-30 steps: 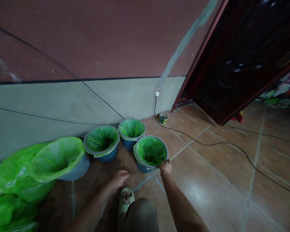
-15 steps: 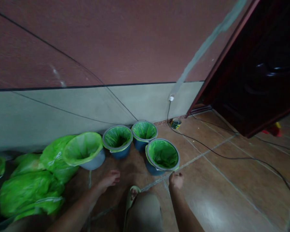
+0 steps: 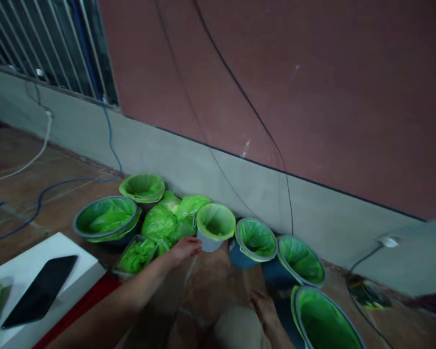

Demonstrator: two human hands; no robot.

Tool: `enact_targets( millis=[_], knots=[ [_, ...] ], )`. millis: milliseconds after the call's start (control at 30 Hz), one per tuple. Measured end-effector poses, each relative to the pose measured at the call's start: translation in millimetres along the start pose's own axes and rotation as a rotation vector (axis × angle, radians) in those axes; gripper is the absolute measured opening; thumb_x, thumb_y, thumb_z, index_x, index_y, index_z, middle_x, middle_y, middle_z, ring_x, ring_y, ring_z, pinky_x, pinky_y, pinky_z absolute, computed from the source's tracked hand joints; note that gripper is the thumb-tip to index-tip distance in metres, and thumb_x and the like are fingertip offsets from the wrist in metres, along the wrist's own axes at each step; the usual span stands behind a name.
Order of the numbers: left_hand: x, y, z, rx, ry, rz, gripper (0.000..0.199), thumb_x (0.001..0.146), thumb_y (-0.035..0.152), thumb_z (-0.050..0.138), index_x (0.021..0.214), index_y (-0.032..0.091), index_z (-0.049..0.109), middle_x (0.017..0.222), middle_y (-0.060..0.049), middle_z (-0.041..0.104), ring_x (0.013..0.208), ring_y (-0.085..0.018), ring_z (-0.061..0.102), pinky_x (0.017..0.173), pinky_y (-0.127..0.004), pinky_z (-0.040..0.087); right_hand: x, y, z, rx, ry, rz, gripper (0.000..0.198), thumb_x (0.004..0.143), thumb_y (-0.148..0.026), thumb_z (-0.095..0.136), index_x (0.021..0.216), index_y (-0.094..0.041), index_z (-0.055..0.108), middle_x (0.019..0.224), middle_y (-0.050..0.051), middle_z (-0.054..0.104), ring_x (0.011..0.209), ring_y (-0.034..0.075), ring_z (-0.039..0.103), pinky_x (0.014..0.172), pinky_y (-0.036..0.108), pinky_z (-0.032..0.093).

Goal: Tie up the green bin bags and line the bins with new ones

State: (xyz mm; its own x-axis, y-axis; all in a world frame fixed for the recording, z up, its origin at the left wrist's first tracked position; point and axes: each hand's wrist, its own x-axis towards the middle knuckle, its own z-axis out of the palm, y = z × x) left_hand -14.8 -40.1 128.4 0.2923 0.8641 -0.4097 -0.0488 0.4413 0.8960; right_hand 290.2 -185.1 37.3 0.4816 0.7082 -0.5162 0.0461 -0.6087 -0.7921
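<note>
My left hand (image 3: 187, 247) reaches to the front left of a light grey bin (image 3: 205, 242) lined with a green bag. Its fingers are loosely bent and somewhat apart, holding nothing that I can see; whether they touch the bin is unclear. Low in the view, my right hand (image 3: 261, 303) is smeared by motion, so its fingers do not show clearly. It is close to a blue bin (image 3: 241, 254), another lined bin (image 3: 279, 274) and a larger bin (image 3: 330, 320) at the lower right.
Filled green bags (image 3: 160, 223) lie beside the grey bin, near a clear container (image 3: 136, 257) of green bags. Two more lined bins (image 3: 107, 218) stand farther left. A phone (image 3: 41, 291) rests on a white box (image 3: 85, 257). Cables (image 3: 60, 183) cross the floor; a tin (image 3: 368, 293) sits by the wall.
The view has swung left, bringing the barred window, white box and phone into sight. My left hand now appears near the light grey bin; my right hand is blurred.
</note>
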Motion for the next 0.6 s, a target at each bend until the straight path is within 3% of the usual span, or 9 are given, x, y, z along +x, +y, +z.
enact_targets(
  millis=[100, 200, 367, 500, 567, 600],
  knots=[
    [-7, 5, -74, -0.151, 0.215, -0.041, 0.039, 0.059, 0.041, 0.082, 0.083, 0.014, 0.068, 0.079, -0.007, 0.071, 0.07, -0.018, 0.066, 0.065, -0.028, 0.047, 8, -60, 47, 0.006, -0.079, -0.038, 0.015, 0.072, -0.035, 0.062, 0.082, -0.024, 0.064, 0.069, 0.003, 0.067, 0.057, 0.016, 0.066, 0.05, 0.024, 0.051],
    [-11, -6, -144, -0.224, 0.409, -0.065, 0.035, 0.058, 0.036, 0.082, 0.081, 0.015, 0.066, 0.078, -0.007, 0.071, 0.071, -0.019, 0.067, 0.065, -0.028, 0.048, 8, -108, 109, -0.078, -0.229, -0.087, 0.015, 0.075, -0.03, 0.063, 0.087, -0.021, 0.065, 0.071, 0.0, 0.065, 0.052, 0.009, 0.059, 0.049, 0.019, 0.047],
    [1, -11, -227, -0.113, 0.595, -0.051, 0.031, 0.063, 0.034, 0.076, 0.087, 0.016, 0.066, 0.079, -0.006, 0.073, 0.075, -0.021, 0.07, 0.065, -0.03, 0.052, 4, -165, 236, -0.23, -0.405, -0.141, 0.007, 0.083, -0.024, 0.061, 0.082, -0.017, 0.061, 0.066, -0.003, 0.062, 0.05, 0.006, 0.053, 0.048, 0.014, 0.043],
    [45, 28, -292, 0.137, 0.744, 0.004, 0.021, 0.075, 0.031, 0.065, 0.088, 0.015, 0.068, 0.086, -0.011, 0.075, 0.092, -0.028, 0.071, 0.076, -0.033, 0.054, 19, -214, 340, -0.305, -0.478, -0.181, 0.012, 0.09, -0.025, 0.055, 0.083, -0.017, 0.06, 0.064, -0.004, 0.059, 0.049, 0.006, 0.052, 0.048, 0.014, 0.042],
    [76, 55, -332, 0.226, 0.832, 0.022, 0.018, 0.074, 0.026, 0.067, 0.089, 0.016, 0.068, 0.103, -0.014, 0.075, 0.113, -0.03, 0.065, 0.088, -0.033, 0.05, 34, -242, 390, -0.305, -0.479, -0.226, 0.014, 0.093, -0.023, 0.051, 0.085, -0.016, 0.061, 0.067, -0.003, 0.06, 0.052, 0.006, 0.053, 0.049, 0.015, 0.043],
    [92, 67, -353, 0.386, 0.88, 0.039, 0.018, 0.075, 0.024, 0.067, 0.09, 0.015, 0.069, 0.109, -0.016, 0.074, 0.118, -0.031, 0.062, 0.092, -0.034, 0.049, 42, -257, 413, -0.317, -0.469, -0.237, 0.015, 0.094, -0.023, 0.05, 0.086, -0.016, 0.061, 0.069, -0.002, 0.06, 0.053, 0.007, 0.053, 0.049, 0.015, 0.043]
  ],
)
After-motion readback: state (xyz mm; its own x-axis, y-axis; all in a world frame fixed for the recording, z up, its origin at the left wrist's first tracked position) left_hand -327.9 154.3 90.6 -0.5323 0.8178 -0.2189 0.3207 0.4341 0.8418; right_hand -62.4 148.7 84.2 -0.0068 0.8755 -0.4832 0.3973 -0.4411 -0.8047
